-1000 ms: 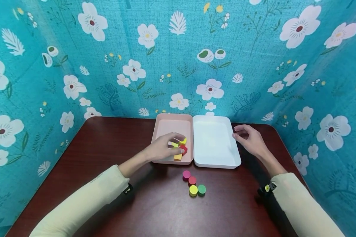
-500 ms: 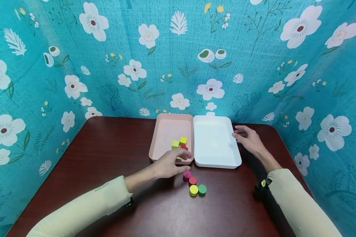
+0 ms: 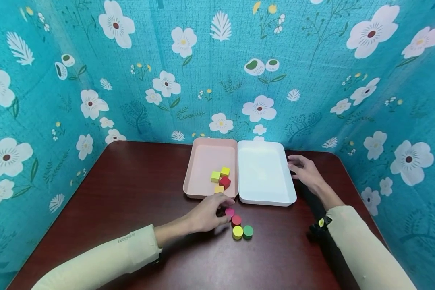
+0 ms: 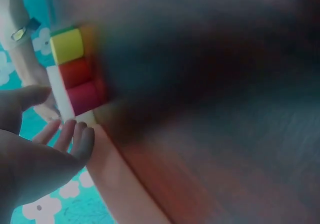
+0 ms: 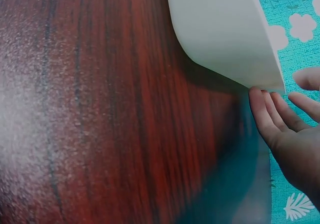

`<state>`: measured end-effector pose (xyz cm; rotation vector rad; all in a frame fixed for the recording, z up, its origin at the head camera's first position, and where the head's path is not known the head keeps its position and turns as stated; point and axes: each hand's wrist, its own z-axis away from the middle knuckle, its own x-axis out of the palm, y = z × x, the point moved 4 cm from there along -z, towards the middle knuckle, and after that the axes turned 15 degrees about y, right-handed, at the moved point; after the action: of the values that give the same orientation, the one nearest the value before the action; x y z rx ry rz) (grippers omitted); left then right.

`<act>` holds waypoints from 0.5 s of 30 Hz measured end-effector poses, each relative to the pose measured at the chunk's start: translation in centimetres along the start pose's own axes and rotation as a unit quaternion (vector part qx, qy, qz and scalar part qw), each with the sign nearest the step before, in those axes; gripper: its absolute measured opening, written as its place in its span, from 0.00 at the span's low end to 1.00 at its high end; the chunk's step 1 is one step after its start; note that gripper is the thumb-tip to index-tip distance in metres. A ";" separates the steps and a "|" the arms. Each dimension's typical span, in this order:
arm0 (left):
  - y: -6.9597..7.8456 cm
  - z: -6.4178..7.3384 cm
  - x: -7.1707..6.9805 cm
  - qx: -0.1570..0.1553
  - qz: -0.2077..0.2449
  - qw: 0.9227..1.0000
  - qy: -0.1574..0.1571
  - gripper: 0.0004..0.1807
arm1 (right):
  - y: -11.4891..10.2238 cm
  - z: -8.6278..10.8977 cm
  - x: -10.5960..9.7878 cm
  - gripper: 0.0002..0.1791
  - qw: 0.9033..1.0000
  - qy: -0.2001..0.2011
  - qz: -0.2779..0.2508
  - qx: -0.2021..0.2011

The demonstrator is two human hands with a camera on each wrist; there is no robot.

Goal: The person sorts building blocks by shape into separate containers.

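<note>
My left hand [image 3: 206, 213] is low over the table in front of the pink tray [image 3: 203, 159], thumb and fingers spread apart on either side of a magenta cylinder [image 3: 230, 211]. In the left wrist view the magenta cylinder [image 4: 84, 97] stands beyond the gap between thumb and fingertips. A red cylinder [image 3: 236, 220], a yellow cylinder [image 3: 237, 232] and a green cylinder [image 3: 248, 232] stand close together beside it. At the right side of the white tray [image 3: 264, 171] is my right hand [image 3: 308, 173], fingers loosely bent, fingertips right at the tray's wall in the right wrist view.
Inside the pink tray lie a yellow cube [image 3: 225, 171], a yellow-green cube [image 3: 215, 176], a red block [image 3: 224, 182] and a light orange block [image 3: 219, 189]. Both trays stand side by side at the back of the dark wooden table [image 3: 145, 173], before a flowered blue curtain [image 3: 210, 80].
My left hand has come out of the pink tray, leaving the blocks there, and moved toward me to the magenta cylinder. My right hand has stayed nearly still by the white tray.
</note>
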<state>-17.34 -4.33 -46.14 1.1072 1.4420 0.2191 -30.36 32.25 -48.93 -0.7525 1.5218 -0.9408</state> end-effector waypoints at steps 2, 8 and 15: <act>-0.3 0.2 0.3 -0.007 -0.007 1.000 0.009 0.22 | 0.2 0.1 0.0 0.26 1.000 -0.002 0.003 0.003; -1.0 0.3 1.0 -0.026 -0.002 0.999 0.023 0.22 | 0.6 0.3 0.1 0.25 1.000 -0.009 0.008 0.018; -1.4 0.3 1.3 -0.037 0.012 0.999 0.033 0.19 | 0.8 0.3 0.2 0.26 0.999 -0.022 -0.009 0.039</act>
<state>-17.46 -4.26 -48.04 1.0655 1.4681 0.3267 -30.10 32.39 -49.77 -0.7284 1.4343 -0.9854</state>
